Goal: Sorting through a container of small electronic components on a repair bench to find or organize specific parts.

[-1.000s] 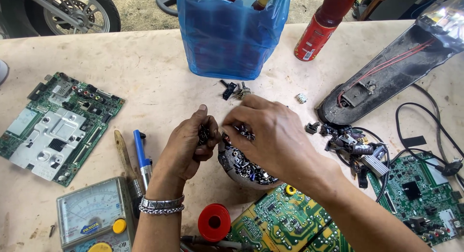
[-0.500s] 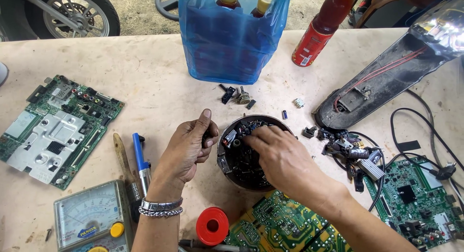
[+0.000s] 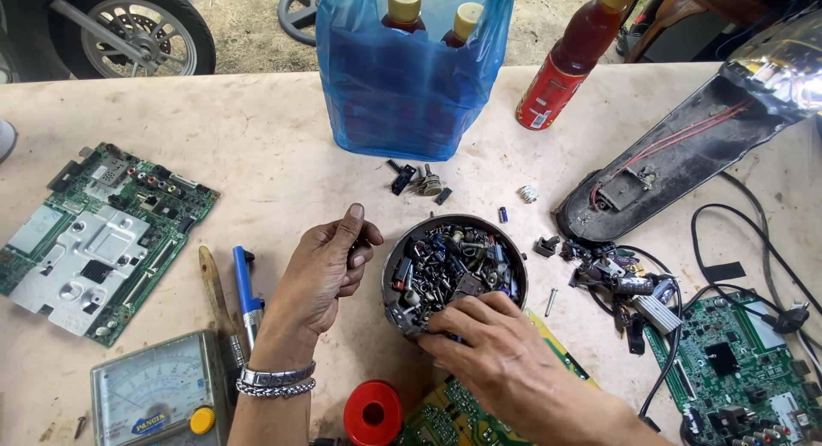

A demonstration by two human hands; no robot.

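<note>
Fingers of the right hand dip into the near edge of a round metal bowl, bent down among the small electronic parts that fill it; whether they pinch a part cannot be told, since the fingertips are buried in the heap. The left hand rests just left of the bowl, fingers curled loosely inward and thumb raised, touching or nearly touching the bowl's rim. A small dark piece may sit between its fingertips, but this is unclear. A metal link bracelet circles the left wrist.

The bowl stands near the middle of the table. A green circuit board lies partly under the right forearm and under the bowl's near side. A red solder spool sits just beside that board. Left of the left hand lie a blue-handled soldering iron and a wooden-handled tool, side by side. An analogue multimeter lies at the near left corner.

Farther left lies a large circuit board with metal shielding. Right of the bowl, a heap of loose components and wires lies beside another green board. Beyond the bowl stands a blue plastic bag holding two bottles, with a red bottle to its right.
</note>
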